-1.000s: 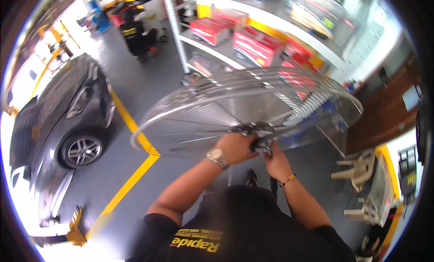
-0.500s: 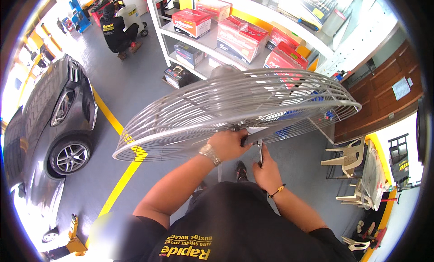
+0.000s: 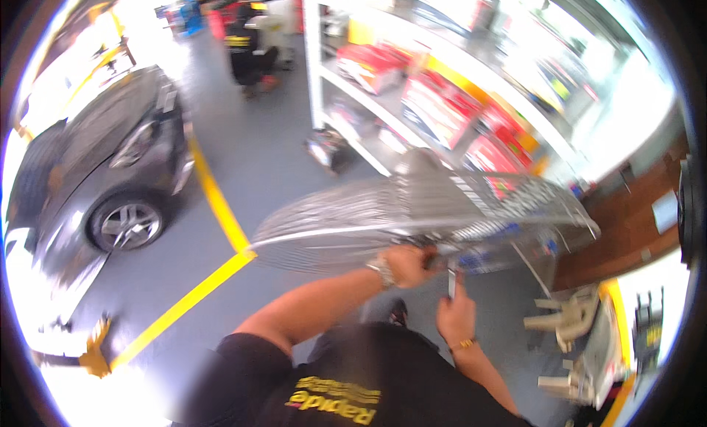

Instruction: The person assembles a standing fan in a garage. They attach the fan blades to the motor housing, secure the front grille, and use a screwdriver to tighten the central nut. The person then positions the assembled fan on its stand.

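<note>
A large fan with a round silver wire cage (image 3: 324, 224) stands in front of me, its edge toward me and its grey motor housing (image 3: 420, 169) on the far side. My left hand (image 3: 406, 266), with a metal watch on the wrist, is closed around a dark part at the near middle of the fan. Just right of and below it, my right hand (image 3: 456, 315) is closed on a slim silver wrench (image 3: 451, 280), held upright near the fan's middle. Motion blur hides the wrench's head and whether it touches the fan.
White shelves (image 3: 353, 92) with red and white boxes (image 3: 438, 110) stand beyond the fan. A dark car (image 3: 96, 162) is at the left, past a yellow floor line (image 3: 213, 195). A co-worker (image 3: 247, 51) crouches far off. Beige chairs (image 3: 567, 320) stand at the right.
My view has swung left, so the fan, shelves and car appear further right. Both hands stay by the fan's middle; the right hand with the wrench sits slightly lower from the fan.
</note>
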`<action>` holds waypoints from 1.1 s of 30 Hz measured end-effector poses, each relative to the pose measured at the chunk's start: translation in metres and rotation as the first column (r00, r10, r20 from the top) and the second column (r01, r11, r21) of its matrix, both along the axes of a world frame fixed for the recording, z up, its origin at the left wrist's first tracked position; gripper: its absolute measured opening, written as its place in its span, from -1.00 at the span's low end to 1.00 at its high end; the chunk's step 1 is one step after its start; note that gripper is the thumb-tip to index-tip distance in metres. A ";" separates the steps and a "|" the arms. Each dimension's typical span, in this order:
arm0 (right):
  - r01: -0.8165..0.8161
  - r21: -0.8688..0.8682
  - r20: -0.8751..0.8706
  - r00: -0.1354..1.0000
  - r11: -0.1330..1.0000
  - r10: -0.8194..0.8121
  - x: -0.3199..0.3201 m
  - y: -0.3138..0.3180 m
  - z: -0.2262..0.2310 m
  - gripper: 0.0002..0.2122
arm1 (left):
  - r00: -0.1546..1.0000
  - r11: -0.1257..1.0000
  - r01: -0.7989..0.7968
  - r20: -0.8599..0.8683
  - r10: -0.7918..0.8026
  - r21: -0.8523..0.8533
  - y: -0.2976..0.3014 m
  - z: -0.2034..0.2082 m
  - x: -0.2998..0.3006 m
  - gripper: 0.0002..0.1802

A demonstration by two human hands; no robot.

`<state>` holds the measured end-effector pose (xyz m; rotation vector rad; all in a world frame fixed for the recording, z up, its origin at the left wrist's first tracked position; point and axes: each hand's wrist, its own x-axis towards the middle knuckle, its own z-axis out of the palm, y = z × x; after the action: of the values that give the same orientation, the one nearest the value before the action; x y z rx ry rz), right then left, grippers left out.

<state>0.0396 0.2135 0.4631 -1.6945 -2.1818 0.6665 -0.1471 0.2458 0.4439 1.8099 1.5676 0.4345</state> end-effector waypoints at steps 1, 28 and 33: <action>-0.013 0.082 -0.008 1.000 0.997 0.014 0.008 -0.001 -0.008 -0.41 | 0.998 0.999 -0.001 0.062 -0.001 0.048 0.004 -0.018 0.006 -0.41; -0.355 -0.212 -0.385 0.887 0.910 0.256 0.036 0.084 -0.049 -0.64 | 0.997 0.969 0.075 -0.007 -0.076 0.235 0.028 -0.045 0.028 -0.57; -0.346 -0.360 -0.512 0.849 0.867 0.127 0.037 0.086 -0.037 -0.66 | 0.996 0.950 -0.050 0.080 0.027 0.307 0.021 -0.055 0.026 -0.56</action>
<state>0.0771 0.2993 0.4259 -1.2336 -1.9850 1.5701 -0.1211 0.2667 0.3888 1.9704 1.5514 0.7963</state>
